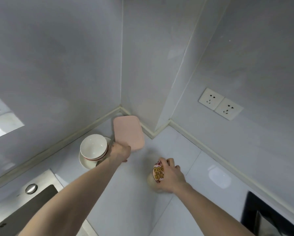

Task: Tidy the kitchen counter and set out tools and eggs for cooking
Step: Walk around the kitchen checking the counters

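A pink-lidded rectangular box (128, 132) stands in the far corner of the pale counter (134, 193). My left hand (119, 151) grips the box at its near left corner, with the fingers hidden under it. A cup with a pink and yellow printed lid (157, 172) stands on the counter to the right. My right hand (171, 175) is curled over the top of that cup and holds it.
White bowls (93, 149) are stacked on a white plate (86, 163) just left of the box. A steel sink (20, 212) lies at the lower left, a black hob (269, 217) at the lower right. Two wall sockets (220, 103) sit on the right wall.
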Motion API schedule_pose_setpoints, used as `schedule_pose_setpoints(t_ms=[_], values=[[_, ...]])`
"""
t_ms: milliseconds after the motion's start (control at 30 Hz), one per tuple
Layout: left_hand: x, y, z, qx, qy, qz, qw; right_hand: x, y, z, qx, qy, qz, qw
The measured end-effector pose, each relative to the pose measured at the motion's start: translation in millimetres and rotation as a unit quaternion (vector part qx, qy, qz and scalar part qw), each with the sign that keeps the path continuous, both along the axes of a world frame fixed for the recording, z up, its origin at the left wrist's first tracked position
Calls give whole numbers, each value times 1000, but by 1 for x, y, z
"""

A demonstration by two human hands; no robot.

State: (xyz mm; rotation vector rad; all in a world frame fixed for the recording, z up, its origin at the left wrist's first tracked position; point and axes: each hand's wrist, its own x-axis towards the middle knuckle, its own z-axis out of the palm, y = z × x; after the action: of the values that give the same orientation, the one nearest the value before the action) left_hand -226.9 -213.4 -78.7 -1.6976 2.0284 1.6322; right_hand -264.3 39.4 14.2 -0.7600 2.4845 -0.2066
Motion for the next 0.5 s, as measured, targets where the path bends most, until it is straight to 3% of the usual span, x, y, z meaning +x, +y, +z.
schedule_pose_setpoints(t_ms=[167, 300, 500], values=[[-17, -14, -50, 4, 13, 87, 996, 17, 43, -9, -29, 5, -58, 998], [-2, 2, 3, 46, 17, 55, 997, 30, 65, -20, -50, 14, -89, 995], [-4, 25, 25, 107, 21, 13, 994, 45, 83, -25, -62, 10, -115, 991]])
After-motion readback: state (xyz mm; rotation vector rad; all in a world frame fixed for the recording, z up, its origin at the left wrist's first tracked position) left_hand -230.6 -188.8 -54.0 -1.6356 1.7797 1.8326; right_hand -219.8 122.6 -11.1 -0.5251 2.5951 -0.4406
